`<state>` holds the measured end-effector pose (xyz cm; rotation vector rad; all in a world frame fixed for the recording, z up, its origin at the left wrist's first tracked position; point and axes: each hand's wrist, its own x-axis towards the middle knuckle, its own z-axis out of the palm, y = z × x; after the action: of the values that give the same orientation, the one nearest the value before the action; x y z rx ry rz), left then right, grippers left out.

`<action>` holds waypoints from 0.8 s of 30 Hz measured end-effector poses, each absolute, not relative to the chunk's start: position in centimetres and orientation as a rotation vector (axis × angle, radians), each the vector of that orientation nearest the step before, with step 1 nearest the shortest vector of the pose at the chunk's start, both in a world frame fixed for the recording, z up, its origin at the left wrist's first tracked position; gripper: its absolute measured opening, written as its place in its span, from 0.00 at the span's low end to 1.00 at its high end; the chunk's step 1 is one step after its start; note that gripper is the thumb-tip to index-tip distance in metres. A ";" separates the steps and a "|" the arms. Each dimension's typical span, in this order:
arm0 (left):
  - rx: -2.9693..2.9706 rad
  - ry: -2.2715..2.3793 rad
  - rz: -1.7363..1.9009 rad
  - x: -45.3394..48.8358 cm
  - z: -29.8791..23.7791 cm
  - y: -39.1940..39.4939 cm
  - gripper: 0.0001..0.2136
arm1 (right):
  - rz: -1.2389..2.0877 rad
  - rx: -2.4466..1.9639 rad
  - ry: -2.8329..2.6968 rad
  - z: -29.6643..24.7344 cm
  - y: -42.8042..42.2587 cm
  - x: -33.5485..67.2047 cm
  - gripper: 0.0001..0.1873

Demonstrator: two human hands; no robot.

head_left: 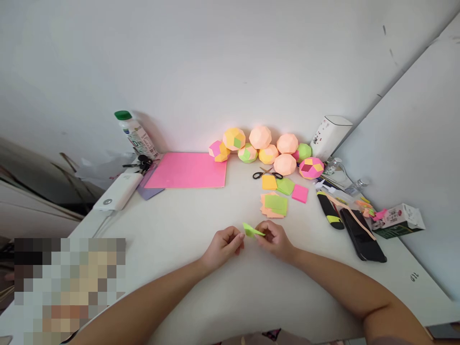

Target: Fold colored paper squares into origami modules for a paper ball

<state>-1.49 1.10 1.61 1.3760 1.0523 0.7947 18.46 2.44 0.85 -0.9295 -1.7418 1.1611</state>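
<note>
A bright green sticky note point(252, 231), partly folded, is held up between my two hands over the near middle of the table. My right hand point(276, 239) pinches its right end between thumb and fingers. At its left edge my left hand point(223, 247) is closed, thumb and fingertips meeting at the paper; the exact contact is hard to see. Beyond my hands lies a loose pile of green and peach sticky notes point(275, 205). Behind that are an orange pad point(269, 182), a green pad point(285, 186), a pink pad point(300, 193) and black-handled scissors point(267, 174).
Several faceted paper balls point(260, 138) line the wall. A pink sheet point(187, 170), a bottle point(138, 136) and a white power bank point(118, 191) are at left. At right are a black phone point(361, 235), a utility knife point(329, 211) and a small carton point(398, 220).
</note>
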 end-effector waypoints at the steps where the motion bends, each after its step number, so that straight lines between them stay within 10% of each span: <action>1: 1.408 1.034 0.784 -1.5 1.7 1.1 0.19 | 1.005 -0.879 -1.817 0.8 2.4 18.4 0.08; 10: 1.440 0.961 0.737 -1.8 2.3 1.0 0.18 | 0.200 -0.673 -2.178 1.0 2.2 18.2 0.06; 24: 1.363 0.918 0.738 -2.2 1.4 1.1 0.13 | 0.089 -0.658 -2.272 1.1 2.3 18.0 0.06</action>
<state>-2.22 1.10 1.39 1.3627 0.9180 0.7377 18.02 2.30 1.14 -0.6581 -2.2724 0.0887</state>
